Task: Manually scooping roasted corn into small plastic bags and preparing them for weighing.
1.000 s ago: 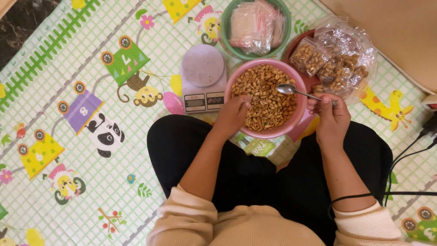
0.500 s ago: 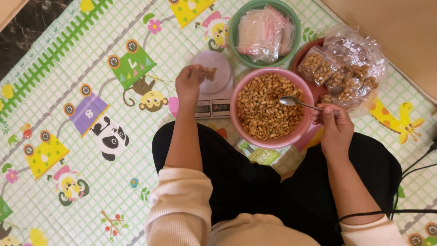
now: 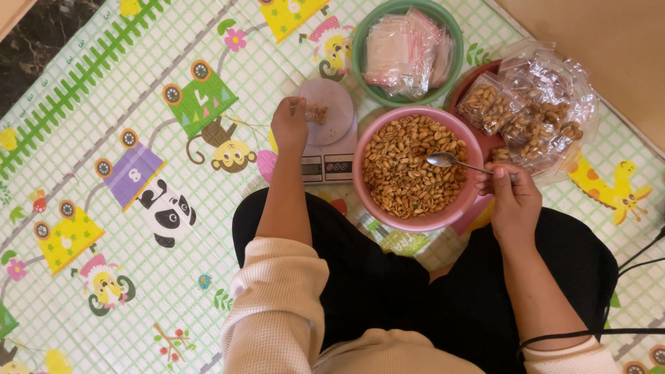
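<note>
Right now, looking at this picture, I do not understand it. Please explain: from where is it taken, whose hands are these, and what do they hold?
A camera on a seated person's head looks down, so both hands are that person's. They sit on a colourful play mat. The left hand holds a small bag with peanuts on the kitchen scale. The right hand holds a metal spoon over a pink bowl of peanuts. A green bowl holds empty clear bags. Filled bags lie on the right.

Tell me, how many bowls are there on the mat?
3: a pink bowl of peanuts before the person, a green bowl of empty bags behind it, and a red bowl, largely hidden under filled bags, at right.
</note>
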